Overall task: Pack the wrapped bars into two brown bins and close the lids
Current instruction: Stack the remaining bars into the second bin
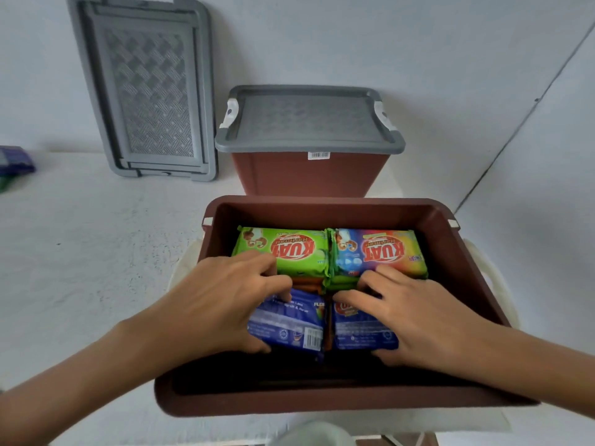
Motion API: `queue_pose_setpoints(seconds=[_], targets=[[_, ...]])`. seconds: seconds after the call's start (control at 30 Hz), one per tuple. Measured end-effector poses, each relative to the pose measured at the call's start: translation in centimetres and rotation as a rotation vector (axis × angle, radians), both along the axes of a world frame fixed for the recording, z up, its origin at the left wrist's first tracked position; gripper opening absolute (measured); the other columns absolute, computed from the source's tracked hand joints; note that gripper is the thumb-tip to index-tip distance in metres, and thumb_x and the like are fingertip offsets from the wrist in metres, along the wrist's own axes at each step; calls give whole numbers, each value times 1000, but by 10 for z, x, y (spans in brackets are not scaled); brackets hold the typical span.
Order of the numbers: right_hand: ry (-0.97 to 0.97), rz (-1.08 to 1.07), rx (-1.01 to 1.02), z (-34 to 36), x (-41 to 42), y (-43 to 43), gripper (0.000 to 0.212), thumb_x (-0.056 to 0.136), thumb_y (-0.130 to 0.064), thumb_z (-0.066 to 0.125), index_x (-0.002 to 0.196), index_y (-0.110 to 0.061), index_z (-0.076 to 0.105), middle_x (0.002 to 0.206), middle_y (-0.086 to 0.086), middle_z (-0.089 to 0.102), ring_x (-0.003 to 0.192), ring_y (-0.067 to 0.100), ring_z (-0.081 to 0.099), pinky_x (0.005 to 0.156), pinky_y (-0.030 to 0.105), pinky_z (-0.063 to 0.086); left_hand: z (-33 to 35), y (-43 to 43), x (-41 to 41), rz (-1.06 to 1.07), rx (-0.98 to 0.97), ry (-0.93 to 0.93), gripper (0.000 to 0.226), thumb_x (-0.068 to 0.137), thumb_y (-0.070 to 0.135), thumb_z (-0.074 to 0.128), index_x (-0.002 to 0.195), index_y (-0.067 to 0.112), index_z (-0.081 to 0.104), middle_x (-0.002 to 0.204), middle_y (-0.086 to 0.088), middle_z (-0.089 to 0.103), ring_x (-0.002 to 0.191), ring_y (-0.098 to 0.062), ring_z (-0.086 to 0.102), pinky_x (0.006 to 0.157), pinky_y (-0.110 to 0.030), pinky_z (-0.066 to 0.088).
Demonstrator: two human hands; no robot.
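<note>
White matte bench [80,252] fills 6 to 9 o'clock, lightly speckled. Pale grey back wall [322,37] at 12. Side wall [566,162] at 3; corner seam [521,123] runs diagonally at 2. Soft, even light.

Open bin [322,402]: reddish brown.
Inside open bin, far side: green bar [289,249], red-and-white logo; rainbow bar [383,252], blue through orange to yellow.
Near side: blue bar [289,323], second blue bar [363,331], white print.
Behind open bin: closed bin [306,177], same brown; fitted lid [309,123] grey, faint woven pattern.
Behind-left: loose lid [145,91], grey, basket-weave.
Table [80,252]: white.
</note>
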State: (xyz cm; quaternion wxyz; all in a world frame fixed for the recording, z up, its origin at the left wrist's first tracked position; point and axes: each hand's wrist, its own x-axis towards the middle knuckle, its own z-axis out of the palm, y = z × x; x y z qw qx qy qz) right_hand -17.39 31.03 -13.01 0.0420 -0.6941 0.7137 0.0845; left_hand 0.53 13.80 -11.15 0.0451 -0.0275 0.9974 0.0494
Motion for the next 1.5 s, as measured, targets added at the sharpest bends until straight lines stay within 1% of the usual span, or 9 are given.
queue_pose_setpoints(seconds=[0.17,0.3,0.43,0.5,0.6,0.93,1.1,1.23,1.5], targets=[[-49,48,9,-3,1,2,81,33,-62,81,105,-32,60,93,-7,61,81,12,63,40,20,50,-5,4,-4,-49,-141,-37,63,39,76,68,85,33,62,83,11,62,71,-9,60,53,-22,45],[-45,54,91,6,6,-2,74,69,-61,67,134,-35,42,128,-3,46,116,16,46,82,32,53,-7,4,-5,-95,-167,-90,74,47,83,58,103,35,61,97,13,61,83,-8,59,57,-21,51],[-43,43,-2,-4,7,-4,69,43,-58,81,105,-34,63,94,-8,61,81,9,63,49,19,54,-3,15,-14,-101,-141,-126,74,61,71,63,126,36,50,117,11,56,99,-6,58,64,-20,52],[-67,72,-35,-10,4,-3,66,44,-53,82,104,-34,62,92,-9,61,79,8,62,48,18,53,-11,16,-20,-103,-153,-174,71,80,51,60,142,34,28,139,8,35,122,-13,42,87,-31,49],[-73,94,-34,-8,4,-2,66,46,-53,81,105,-34,60,92,-12,62,79,6,62,51,16,53,-10,16,-23,-119,-126,-160,67,86,37,58,144,32,24,144,7,28,129,-15,34,96,-36,45],[-40,69,-106,-13,4,-9,67,40,-54,84,98,-33,58,90,-8,58,77,9,60,37,19,48,-16,21,-33,-113,-126,-163,66,83,42,61,138,23,29,136,3,30,121,-17,33,86,-34,45],[-139,5,5,11,6,-13,53,79,-56,60,127,-38,46,120,-14,47,113,6,46,84,24,47,-11,16,-34,-97,4,-125,58,82,41,62,131,24,38,127,7,40,116,-13,42,90,-33,46],[-242,-35,-127,41,7,-28,41,81,-53,58,119,-41,55,112,-20,55,105,0,51,75,13,41,15,2,-25,-14,185,47,47,82,44,62,125,29,50,118,14,52,103,-2,50,88,-24,45],[-347,43,-302,85,40,-136,50,66,-56,55,113,-39,60,98,-20,61,90,2,58,78,35,53,53,-79,40,320,212,334,30,84,37,62,112,27,63,103,10,63,86,-2,60,73,-21,53]])
